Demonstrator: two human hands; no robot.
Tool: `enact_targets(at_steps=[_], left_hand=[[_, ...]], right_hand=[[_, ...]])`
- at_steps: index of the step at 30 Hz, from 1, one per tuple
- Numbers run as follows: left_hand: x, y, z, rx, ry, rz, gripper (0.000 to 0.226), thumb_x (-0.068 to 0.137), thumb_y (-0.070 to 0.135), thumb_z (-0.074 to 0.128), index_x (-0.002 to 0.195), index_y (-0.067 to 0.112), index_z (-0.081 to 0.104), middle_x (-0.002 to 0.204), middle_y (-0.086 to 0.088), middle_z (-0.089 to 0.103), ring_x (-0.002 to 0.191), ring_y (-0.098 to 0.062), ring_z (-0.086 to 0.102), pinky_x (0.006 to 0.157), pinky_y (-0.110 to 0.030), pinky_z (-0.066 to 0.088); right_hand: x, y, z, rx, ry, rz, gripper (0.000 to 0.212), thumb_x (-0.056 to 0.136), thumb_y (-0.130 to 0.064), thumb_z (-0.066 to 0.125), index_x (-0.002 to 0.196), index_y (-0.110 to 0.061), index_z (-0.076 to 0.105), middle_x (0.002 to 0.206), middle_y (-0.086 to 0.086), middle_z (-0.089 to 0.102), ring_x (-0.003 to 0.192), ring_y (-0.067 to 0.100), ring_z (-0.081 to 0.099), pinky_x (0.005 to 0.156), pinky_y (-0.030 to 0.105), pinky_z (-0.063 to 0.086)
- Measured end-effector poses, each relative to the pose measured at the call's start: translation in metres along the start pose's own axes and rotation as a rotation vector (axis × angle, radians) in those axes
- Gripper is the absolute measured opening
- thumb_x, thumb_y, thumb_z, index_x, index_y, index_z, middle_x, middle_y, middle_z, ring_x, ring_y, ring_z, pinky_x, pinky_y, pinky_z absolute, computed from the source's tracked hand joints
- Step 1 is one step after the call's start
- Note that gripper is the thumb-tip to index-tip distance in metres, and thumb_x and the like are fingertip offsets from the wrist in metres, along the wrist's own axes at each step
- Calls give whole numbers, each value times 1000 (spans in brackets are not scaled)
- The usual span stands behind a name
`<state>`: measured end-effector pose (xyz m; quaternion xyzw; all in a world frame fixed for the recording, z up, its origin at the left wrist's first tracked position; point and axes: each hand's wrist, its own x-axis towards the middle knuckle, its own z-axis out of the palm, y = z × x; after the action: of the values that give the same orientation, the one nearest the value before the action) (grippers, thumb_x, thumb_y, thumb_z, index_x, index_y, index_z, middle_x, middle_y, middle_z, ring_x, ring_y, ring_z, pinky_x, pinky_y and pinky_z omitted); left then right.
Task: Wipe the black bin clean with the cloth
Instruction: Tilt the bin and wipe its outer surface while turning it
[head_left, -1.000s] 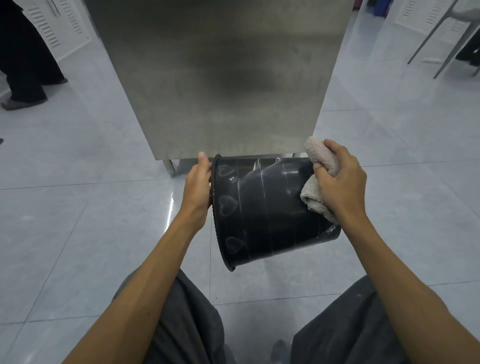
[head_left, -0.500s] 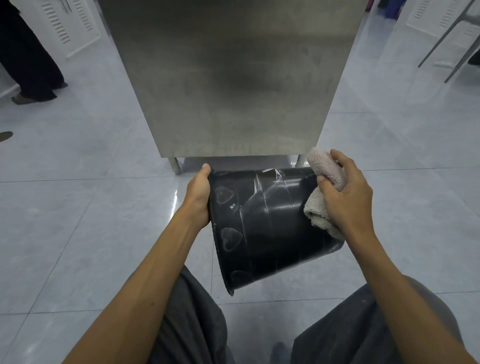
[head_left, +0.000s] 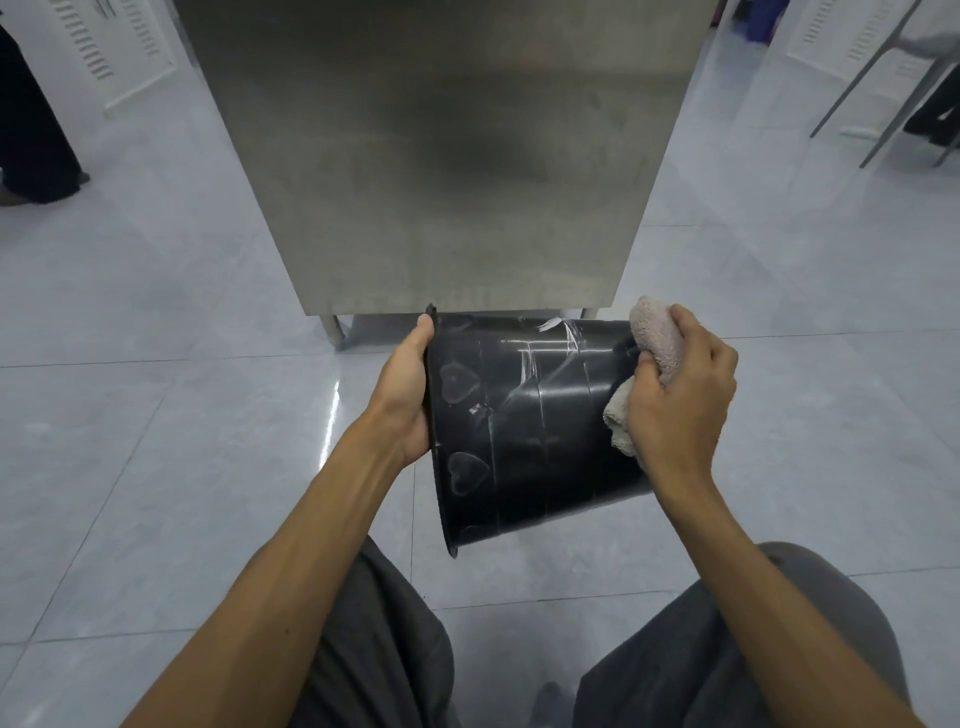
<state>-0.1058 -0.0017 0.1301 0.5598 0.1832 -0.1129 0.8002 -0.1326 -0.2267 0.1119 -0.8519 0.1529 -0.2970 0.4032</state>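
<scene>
bin is held sideways by its rim in the left hand, exposing its wall; cloth is clamped in right hand fingers.

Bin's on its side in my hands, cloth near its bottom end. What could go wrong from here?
1. Only the left hand holds the bin, gripping its rim; the right hand pressing the cloth at the far end could lever it loose.
2. The bin's upper side sits close to the steel table edge; a hard stroke might knock it.
3. White streaks mid-wall lie away from the cloth and may get missed.
</scene>
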Motion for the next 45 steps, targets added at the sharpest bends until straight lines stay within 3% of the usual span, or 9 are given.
enact_targets(at_steps=[7, 16, 20, 23, 30, 33, 36, 41, 45], left_hand=[[-9, -3, 13, 158, 74, 248, 50, 108, 44, 36, 91, 23, 78, 96, -1, 80, 105, -26, 71, 105, -52, 52], [-18, 7, -6, 264, -6, 481, 42, 96, 52, 43, 103, 28, 76, 114, -11, 74, 116, -31, 66, 109, -58, 46], [-25, 4, -16, 338, -47, 537, 71, 92, 59, 43, 109, -7, 62, 105, -33, 62, 107, -49, 60, 100, -64, 49], [-27, 1, -15, 348, -34, 538, 61, 97, 53, 40, 109, -3, 64, 103, -28, 67, 104, -44, 64, 97, -63, 52], [-20, 1, -5, 206, 62, 491, 67, 91, 61, 48, 105, -3, 64, 101, -29, 66, 100, -37, 64, 98, -69, 48], [-14, 5, -5, 48, 133, 422, 63, 93, 56, 53, 109, -3, 65, 109, -22, 67, 98, -34, 66, 88, -51, 57], [-13, 5, -8, 0, 156, 366, 59, 102, 50, 46, 124, -3, 60, 116, -24, 69, 97, -30, 71, 74, -34, 61], [-20, 10, -2, -14, 152, 406, 44, 108, 40, 38, 118, 9, 69, 116, -16, 75, 105, -26, 73, 90, -41, 62], [-20, 7, -9, 11, 171, 407, 64, 90, 64, 49, 128, 15, 65, 127, -9, 71, 123, -27, 64, 108, -54, 49]], right_hand=[[3, -5, 6, -165, -48, -93, 51, 96, -16, 59, 145, -27, 51, 145, 7, 47, 126, 33, 50, 104, 56, 40], [55, -12, 8, -178, -215, -95, 46, 96, -18, 54, 142, -16, 57, 139, 9, 61, 132, 33, 49, 110, 41, 37], [78, -16, 6, -118, -405, 85, 41, 95, -19, 58, 136, -20, 63, 138, 7, 64, 130, 28, 53, 99, 30, 38], [79, -18, 12, -39, -445, 120, 36, 94, -24, 57, 128, -25, 68, 128, 4, 68, 123, 28, 58, 93, 30, 41], [-27, -48, 41, -93, -273, -399, 60, 89, -7, 49, 149, -4, 47, 149, 17, 49, 141, 35, 42, 122, 45, 29], [-93, -49, 50, -141, -333, -781, 58, 96, 4, 37, 154, 0, 37, 159, 29, 32, 152, 48, 22, 123, 60, 22], [-96, -45, 54, -197, -299, -925, 49, 109, -12, 21, 148, 3, 47, 153, 33, 41, 147, 52, 30, 119, 64, 30], [-36, -51, 45, -151, -127, -719, 54, 87, -2, 45, 140, 1, 57, 143, 25, 54, 141, 46, 42, 121, 59, 29], [35, -33, 29, -114, -113, -335, 51, 80, -8, 43, 126, -6, 66, 125, 13, 67, 120, 37, 57, 110, 37, 38]])
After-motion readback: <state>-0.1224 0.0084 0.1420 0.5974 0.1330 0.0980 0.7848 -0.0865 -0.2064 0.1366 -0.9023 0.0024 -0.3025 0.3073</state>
